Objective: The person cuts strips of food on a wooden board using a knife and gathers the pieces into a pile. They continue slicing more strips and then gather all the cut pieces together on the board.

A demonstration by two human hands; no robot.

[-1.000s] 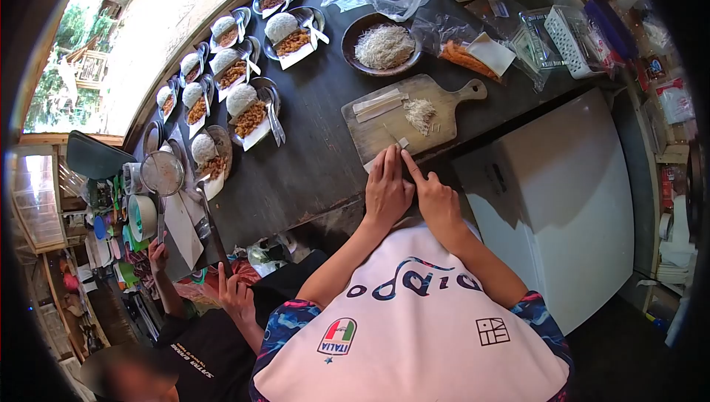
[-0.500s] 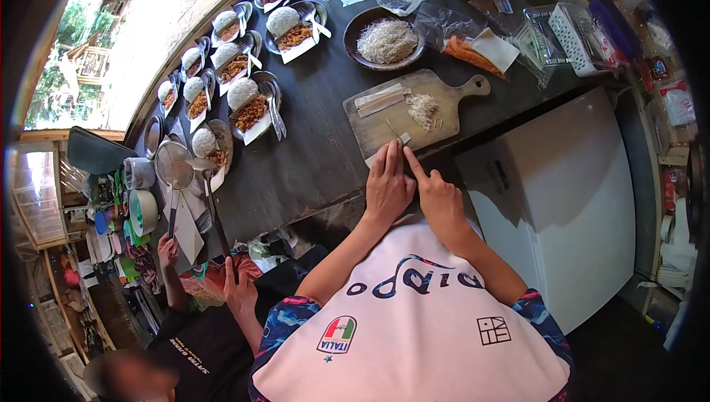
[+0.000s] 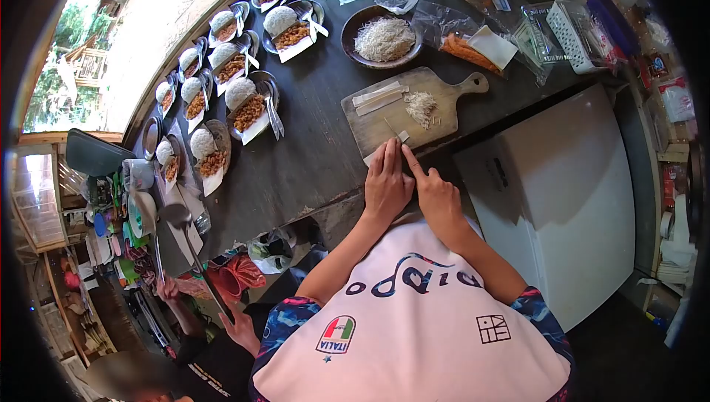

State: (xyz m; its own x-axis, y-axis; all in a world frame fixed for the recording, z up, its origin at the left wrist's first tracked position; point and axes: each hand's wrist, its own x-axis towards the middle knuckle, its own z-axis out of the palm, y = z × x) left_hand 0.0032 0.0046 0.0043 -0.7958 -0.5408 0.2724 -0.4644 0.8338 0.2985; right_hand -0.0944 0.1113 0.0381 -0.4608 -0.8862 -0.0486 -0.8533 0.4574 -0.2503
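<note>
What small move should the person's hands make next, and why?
Probably the left hand should steady the small pale piece with its fingertips: the piece lies right by them near the close edge of the cutting board, while the pile of thin slivers sits farther in. Whether anything is gripped beneath the fingers is hidden.

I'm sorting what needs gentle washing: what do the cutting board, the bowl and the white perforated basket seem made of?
Cutting board: probably wood, worn matte; mottled tan face.
Bowl: dark brown, slightly glossy; wood or glazed clay, unclear.
White perforated basket: likely smooth plastic; even colour, regular holes.
</note>
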